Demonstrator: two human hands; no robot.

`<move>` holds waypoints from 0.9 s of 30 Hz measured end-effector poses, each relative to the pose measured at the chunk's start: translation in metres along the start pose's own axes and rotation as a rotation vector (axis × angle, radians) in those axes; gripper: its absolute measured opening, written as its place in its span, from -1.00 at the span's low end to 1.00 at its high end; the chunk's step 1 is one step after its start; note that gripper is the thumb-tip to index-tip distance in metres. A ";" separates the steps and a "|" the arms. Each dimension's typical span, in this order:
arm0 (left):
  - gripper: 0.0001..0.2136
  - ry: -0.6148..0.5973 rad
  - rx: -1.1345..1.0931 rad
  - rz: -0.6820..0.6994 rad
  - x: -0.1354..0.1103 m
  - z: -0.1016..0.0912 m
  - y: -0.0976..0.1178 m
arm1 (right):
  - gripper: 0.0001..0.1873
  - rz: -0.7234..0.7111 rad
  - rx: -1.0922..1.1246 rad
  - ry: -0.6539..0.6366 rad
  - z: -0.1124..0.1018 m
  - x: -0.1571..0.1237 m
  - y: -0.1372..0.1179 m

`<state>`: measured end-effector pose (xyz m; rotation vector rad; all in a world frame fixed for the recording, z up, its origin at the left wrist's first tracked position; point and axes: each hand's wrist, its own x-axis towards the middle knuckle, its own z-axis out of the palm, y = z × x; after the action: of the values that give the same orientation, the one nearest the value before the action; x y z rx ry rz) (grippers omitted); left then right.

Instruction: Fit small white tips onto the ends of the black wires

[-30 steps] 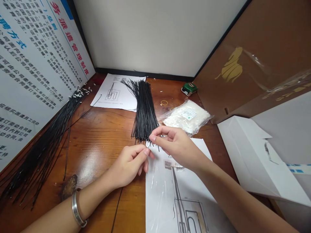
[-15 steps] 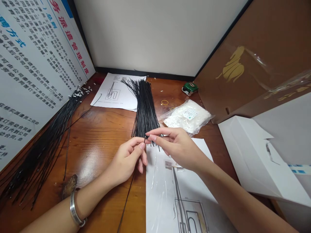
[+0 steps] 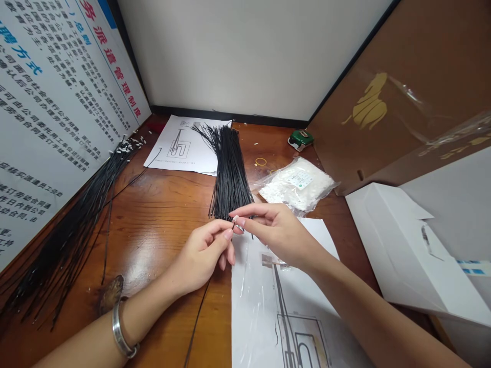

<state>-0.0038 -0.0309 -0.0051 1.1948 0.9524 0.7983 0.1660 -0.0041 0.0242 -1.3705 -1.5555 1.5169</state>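
Observation:
My left hand [image 3: 209,250] pinches a thin black wire [image 3: 197,322] near its tip; the rest of the wire trails down toward me over the table edge of view. Facing it, my right hand [image 3: 274,230] holds a tiny white connector [image 3: 235,219] between thumb and forefinger, at the wire's end. Whether the wire sits inside the connector I cannot tell. Just beyond my fingertips lies a thick bundle of black wires [image 3: 232,174]. A clear bag of small white pieces [image 3: 297,181] rests behind my right hand.
A second wire bundle [image 3: 72,230] with white ends lies at the left. Printed drawing sheets lie at the back [image 3: 207,158] and under my right arm [image 3: 253,306]. A green tape measure [image 3: 300,139], yellow rubber band [image 3: 261,162] and white box [image 3: 406,245] are farther right.
Both hands have shifted very slightly right and down. The white connector now shows more clearly at my right fingertips, against the wire tip.

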 end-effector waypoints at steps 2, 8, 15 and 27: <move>-0.74 0.029 0.027 -0.011 0.001 0.001 0.001 | -0.79 -0.012 -0.009 0.008 0.000 0.000 -0.001; -0.77 0.051 0.057 -0.030 0.002 0.003 0.002 | -0.80 -0.038 -0.056 0.048 -0.001 -0.001 -0.007; -0.77 0.026 0.029 -0.020 0.001 0.000 -0.003 | -0.85 -0.073 -0.031 0.046 -0.001 0.001 -0.002; -0.76 0.048 -0.059 0.004 0.002 0.000 -0.002 | -0.84 -0.025 -0.009 0.070 -0.001 -0.002 -0.006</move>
<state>-0.0029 -0.0294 -0.0071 1.1315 0.9594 0.8557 0.1658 -0.0045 0.0304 -1.3892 -1.5326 1.4332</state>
